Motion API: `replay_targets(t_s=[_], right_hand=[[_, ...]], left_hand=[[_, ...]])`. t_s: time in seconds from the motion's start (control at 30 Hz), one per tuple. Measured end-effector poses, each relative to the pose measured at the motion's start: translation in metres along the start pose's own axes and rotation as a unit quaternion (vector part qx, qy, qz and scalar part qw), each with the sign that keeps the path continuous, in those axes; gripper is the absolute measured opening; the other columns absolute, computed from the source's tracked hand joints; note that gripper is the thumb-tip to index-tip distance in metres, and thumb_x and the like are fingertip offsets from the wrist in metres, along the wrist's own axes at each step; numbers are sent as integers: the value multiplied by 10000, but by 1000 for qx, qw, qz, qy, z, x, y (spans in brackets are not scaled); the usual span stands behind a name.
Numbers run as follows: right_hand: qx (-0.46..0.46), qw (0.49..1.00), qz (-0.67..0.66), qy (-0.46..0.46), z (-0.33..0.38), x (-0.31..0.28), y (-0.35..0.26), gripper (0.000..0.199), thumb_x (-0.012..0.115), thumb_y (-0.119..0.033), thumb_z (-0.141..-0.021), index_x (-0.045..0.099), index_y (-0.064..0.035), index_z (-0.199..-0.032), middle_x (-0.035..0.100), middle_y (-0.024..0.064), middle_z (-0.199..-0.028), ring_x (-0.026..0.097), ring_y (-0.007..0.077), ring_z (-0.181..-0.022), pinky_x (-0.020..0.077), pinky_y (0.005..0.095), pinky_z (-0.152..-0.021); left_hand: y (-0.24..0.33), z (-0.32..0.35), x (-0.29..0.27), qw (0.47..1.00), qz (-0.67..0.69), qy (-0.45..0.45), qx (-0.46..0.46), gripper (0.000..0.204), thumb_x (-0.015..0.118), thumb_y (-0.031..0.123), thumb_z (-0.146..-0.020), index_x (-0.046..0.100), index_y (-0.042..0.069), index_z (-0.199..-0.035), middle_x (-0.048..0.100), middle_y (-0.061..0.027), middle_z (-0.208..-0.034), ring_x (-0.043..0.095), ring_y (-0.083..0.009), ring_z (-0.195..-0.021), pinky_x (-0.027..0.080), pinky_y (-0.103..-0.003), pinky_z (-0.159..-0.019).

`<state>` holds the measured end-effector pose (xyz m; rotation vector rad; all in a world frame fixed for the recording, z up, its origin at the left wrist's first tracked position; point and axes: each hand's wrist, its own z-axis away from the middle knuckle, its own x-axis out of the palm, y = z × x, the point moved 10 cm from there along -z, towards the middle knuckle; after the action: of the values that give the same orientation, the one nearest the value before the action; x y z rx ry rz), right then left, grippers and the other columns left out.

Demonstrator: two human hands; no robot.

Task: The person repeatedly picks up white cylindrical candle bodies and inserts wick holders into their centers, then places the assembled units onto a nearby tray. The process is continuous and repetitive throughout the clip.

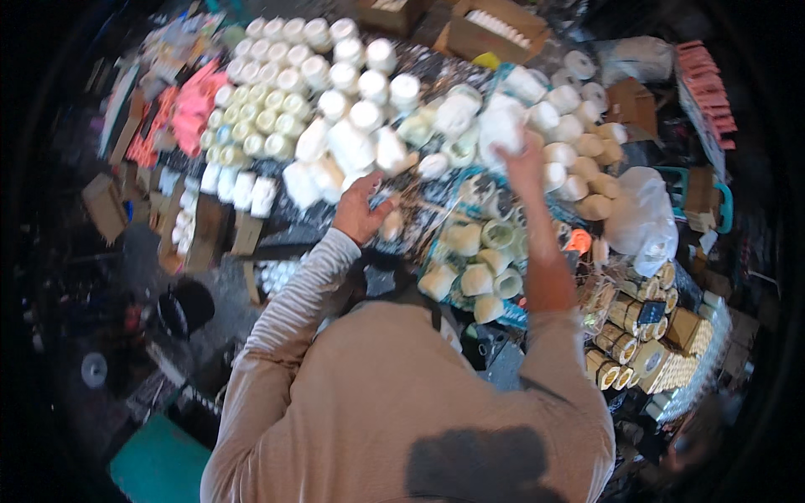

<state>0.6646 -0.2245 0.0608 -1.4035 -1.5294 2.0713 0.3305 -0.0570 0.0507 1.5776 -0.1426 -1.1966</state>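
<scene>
My right hand grips a large white rounded piece above the table's right part. Motion blurs it, and its exact kind does not show. My left hand is low over the table's near edge, thumb and fingers apart, with nothing seen in it. Just beyond that hand lie white cylindrical pieces, some tipped on their sides. A small white piece rests between my hands. Closer to me, right of centre, hollow cream cups stand on a blue-green patterned cloth.
Rows of white cylinders and pale green cups fill the table's far left. Cream pieces cluster at right beside a clear plastic bag. Gold-banded cylinders lie nearer. An open cardboard box stands behind; a black bucket is at left.
</scene>
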Motion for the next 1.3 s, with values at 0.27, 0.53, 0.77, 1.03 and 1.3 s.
replay_targets(t_s=[0.27, 0.53, 0.77, 1.03, 1.3], right_hand=[[-221, 882, 412, -63, -34, 24, 13, 341, 669, -171, -888, 685, -63, -1211, 621, 129, -1311, 546, 333, -1260, 435, 478, -1039], [-151, 968, 163, -115, 61, 45, -47, 372, 761, -207, -884, 705, -13, -1197, 689, 214, -1228, 639, 382, -1151, 492, 441, -1015], [-25, 893, -112, -435, 228, 182, -58, 806, 864, -177, -795, 464, -4, -1472, 646, 119, -1258, 646, 186, -1091, 526, 345, -954], [67, 835, -247, -487, 281, 285, -106, 503, 786, -221, -825, 636, -6, -1254, 737, 179, -1043, 710, 283, -956, 551, 422, -838], [-381, 829, 253, -321, 219, 341, -224, 531, 766, -205, -822, 622, -13, -1295, 556, 230, -1407, 529, 398, -1303, 402, 538, -1080]], left_hand=[[-69, 83, 51, 991, -91, -80, -63, 1003, 899, 337, -674, 421, 55, -1509, 567, -242, -1415, 503, -423, -1352, 386, -462, -1171], [-64, 61, 69, 984, 73, -48, -158, 695, 824, 346, -811, 542, 67, -1381, 626, -196, -1344, 635, -320, -1202, 509, -411, -1003], [-43, 100, 49, 877, 436, -102, -175, 520, 827, 169, -840, 575, 10, -1267, 690, -115, -1140, 651, -187, -1049, 525, -347, -940], [-112, 166, -6, 844, 456, 4, -281, 595, 812, 44, -816, 520, -10, -1332, 699, -123, -1162, 693, -225, -1048, 575, -385, -918], [-250, 149, -100, 802, 456, 188, -338, 692, 822, 52, -789, 417, 2, -1348, 674, -123, -1171, 690, -239, -999, 601, -402, -755]])
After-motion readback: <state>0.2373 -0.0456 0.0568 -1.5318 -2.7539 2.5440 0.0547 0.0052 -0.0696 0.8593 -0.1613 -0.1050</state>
